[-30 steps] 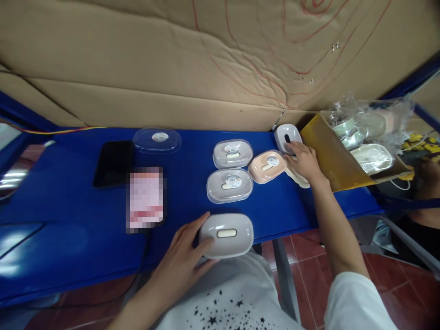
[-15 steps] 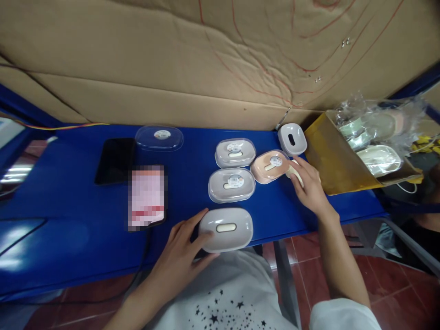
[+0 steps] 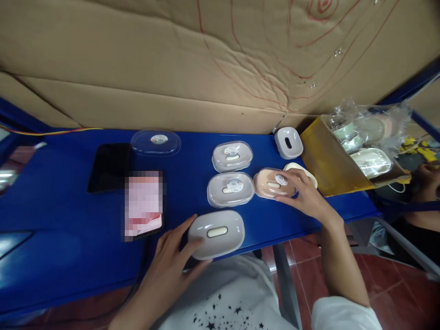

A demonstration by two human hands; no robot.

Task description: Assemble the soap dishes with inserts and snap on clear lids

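Note:
My left hand (image 3: 173, 259) grips the left end of a white oval soap-box base (image 3: 217, 233) at the front edge of the blue table (image 3: 68, 238). My right hand (image 3: 302, 195) curls around the right side of a pink lidded soap box (image 3: 273, 183). A cream oval piece (image 3: 302, 170) lies just behind that hand. Two grey lidded boxes, one (image 3: 230, 189) in front of the other (image 3: 232, 155), sit left of the pink one. A small white box part (image 3: 288, 142) lies at the back.
A clear lid (image 3: 156, 142), a black phone (image 3: 109, 167) and a second phone with a blurred screen (image 3: 143, 204) lie on the left. A yellow-brown carton (image 3: 330, 160) with bagged soap boxes (image 3: 369, 137) stands at the right. Cardboard (image 3: 206, 59) backs the table. Another person's hand (image 3: 428, 172) shows at far right.
My right hand came from the white part at the back to the pink box and drew it toward me, beside the nearer grey box. The left hand stayed on the white base.

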